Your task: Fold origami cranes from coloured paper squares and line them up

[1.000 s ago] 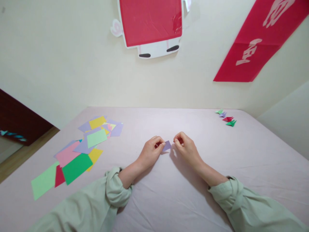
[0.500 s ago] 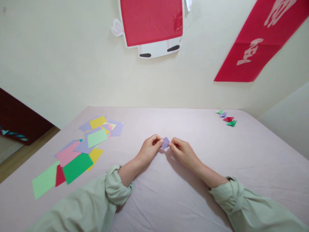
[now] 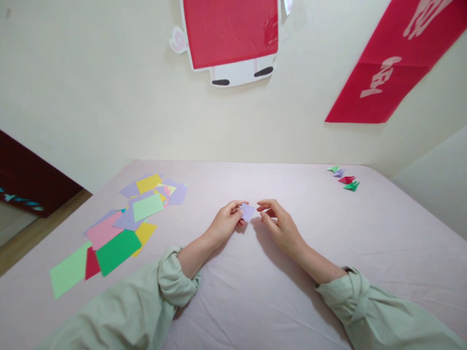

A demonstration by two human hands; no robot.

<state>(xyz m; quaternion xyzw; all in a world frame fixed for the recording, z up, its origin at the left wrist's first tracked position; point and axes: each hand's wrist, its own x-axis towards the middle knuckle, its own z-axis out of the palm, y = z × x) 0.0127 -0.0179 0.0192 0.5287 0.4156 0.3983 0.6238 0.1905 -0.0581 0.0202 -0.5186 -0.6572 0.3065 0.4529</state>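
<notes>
A small folded square of purple paper (image 3: 247,212) is pinched by its left side between the thumb and fingers of my left hand (image 3: 226,221). Just to the right of the paper, my right hand (image 3: 280,226) has its thumb and fingers apart and holds nothing. A narrow gap separates its fingertips from the paper. Both hands hover over the middle of the pale cloth-covered table (image 3: 233,301).
Loose sheets of coloured paper, such as a green sheet (image 3: 118,253) and a pink sheet (image 3: 105,229), overlap on the left. Several small folded paper figures (image 3: 346,180) stand at the back right. A wall (image 3: 233,126) with red decorations rises behind the table.
My right hand has let go of the purple paper and its fingers have spread. The paper has turned and shifted slightly left, staying in my left hand.
</notes>
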